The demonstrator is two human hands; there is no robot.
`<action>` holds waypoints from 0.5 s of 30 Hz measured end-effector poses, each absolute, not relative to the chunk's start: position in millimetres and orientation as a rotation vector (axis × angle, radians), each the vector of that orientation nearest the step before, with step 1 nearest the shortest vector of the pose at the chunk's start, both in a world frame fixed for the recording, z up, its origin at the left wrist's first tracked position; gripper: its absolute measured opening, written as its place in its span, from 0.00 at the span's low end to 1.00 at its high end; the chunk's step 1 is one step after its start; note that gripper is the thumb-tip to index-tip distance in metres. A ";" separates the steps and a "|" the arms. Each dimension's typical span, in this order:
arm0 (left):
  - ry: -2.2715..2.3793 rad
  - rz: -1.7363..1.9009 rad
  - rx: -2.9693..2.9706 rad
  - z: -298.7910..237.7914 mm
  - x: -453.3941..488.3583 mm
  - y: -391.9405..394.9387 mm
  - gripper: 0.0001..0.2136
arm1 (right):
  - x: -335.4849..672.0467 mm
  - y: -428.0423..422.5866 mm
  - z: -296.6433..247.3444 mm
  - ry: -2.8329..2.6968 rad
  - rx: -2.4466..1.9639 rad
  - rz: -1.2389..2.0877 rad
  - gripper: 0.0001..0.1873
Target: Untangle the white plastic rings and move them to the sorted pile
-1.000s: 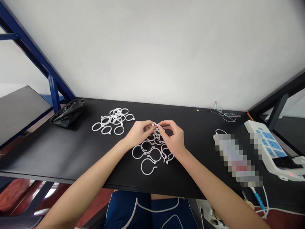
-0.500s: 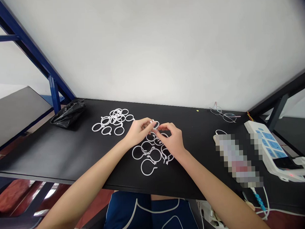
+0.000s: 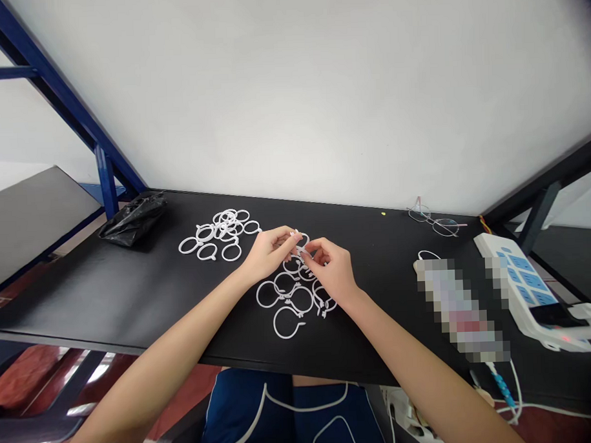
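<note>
Between my left hand [image 3: 270,253] and my right hand [image 3: 329,268], a white plastic curtain ring [image 3: 302,241] is pinched at the fingertips, partly hidden by my fingers. Directly below my hands lies a linked group of similar rings [image 3: 292,294] with small clips, on the tabletop. A looser heap of white rings [image 3: 223,228] sits to the left of my left hand, not touching it.
The black table [image 3: 108,286] ends at a white wall. On it are a crumpled black plastic bag [image 3: 133,219], eyeglasses [image 3: 434,225], a pixelated object [image 3: 457,309] and a blue-and-white power strip [image 3: 515,275] with cables.
My fingers have shifted slightly around the ring, and it now shows a little more at the fingertips than a second ago. The rings on the table have not visibly moved.
</note>
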State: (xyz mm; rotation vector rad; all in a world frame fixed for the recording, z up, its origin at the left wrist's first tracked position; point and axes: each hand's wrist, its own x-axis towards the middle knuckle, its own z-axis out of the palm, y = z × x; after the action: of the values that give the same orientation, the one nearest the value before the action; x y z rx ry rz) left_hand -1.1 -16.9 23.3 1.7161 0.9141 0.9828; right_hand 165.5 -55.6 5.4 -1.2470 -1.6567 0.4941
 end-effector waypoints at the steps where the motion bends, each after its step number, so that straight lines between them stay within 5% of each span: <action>1: 0.937 0.991 1.743 23.3 -1.5 -16.4 0.16 | 165.0 -55.9 5.4 -1.643 -1.241 0.505 0.02; 15: 1.213 0.877 2.025 28.2 -5.1 -12.7 0.19 | 164.8 -57.4 6.1 -1.553 -1.153 0.334 0.02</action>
State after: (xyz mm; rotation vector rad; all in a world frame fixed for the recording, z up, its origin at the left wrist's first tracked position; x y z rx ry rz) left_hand -5.1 -12.7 28.2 2.0251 1.2125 0.8774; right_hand 164.8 -57.4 6.1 -1.1525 -1.5533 0.3336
